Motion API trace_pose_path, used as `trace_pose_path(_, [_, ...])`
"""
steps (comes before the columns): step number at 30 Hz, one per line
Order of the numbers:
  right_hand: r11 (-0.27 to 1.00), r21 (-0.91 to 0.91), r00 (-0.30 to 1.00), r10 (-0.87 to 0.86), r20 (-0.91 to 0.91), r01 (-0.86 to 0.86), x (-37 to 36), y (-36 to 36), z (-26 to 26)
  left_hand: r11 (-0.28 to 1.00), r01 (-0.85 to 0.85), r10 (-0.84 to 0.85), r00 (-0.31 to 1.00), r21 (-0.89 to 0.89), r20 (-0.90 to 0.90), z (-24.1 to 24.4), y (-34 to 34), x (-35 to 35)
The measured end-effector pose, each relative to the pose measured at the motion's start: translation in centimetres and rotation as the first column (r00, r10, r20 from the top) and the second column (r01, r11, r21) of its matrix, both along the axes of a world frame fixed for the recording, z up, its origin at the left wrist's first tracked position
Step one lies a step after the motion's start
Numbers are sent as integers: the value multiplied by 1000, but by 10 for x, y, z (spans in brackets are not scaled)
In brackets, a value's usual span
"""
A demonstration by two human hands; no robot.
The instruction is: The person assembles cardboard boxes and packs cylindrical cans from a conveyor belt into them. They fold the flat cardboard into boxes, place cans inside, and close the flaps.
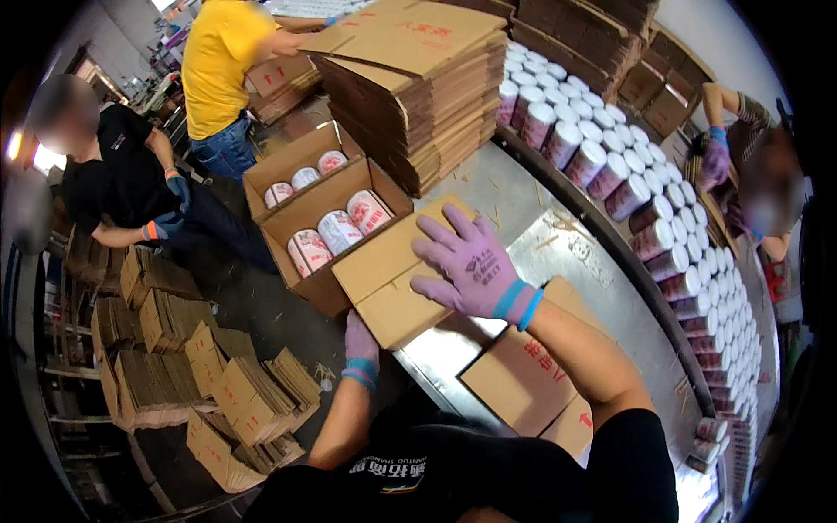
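Observation:
My right hand (464, 265), in a purple glove with a blue cuff, lies flat with fingers spread on a cardboard box (386, 304). A seam between its flaps crosses the box's top. At the box's near left corner is my left hand (363, 340), gloved alike; its fingers are hidden behind the box, so its grip cannot be seen. Just beyond stands an open carton (314, 294) with printed cans (340, 232) inside. Another open carton (255, 186) behind it also holds cans. Nearer my body, a flat cardboard piece (516, 379) with red print lies on the metal table (562, 229).
A tall stack of flattened cartons (451, 124) rises at the far side. Rows of white-lidded cans (608, 144) fill the right, behind a dark rail (601, 242). Bundled cardboard (163, 366) sits low at left. Co-workers stand left (131, 170), behind (219, 72) and right (752, 157).

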State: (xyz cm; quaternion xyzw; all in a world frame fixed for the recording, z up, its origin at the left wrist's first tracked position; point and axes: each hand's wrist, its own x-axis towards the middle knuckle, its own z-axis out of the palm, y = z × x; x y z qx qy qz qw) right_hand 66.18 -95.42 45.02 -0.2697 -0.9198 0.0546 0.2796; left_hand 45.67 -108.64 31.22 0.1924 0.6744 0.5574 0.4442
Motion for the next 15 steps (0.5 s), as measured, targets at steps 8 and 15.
trace_pose_path(8, [945,-326,979,-39,-200,-29,49,44,-8,977,-33,-18,972,-212,-236,29,13,8])
trace_pose_path(15, [930,-364,948,-66,-313,-56,54,42,-9,982,101,-162,887,-162,-433,0,-1,-14])
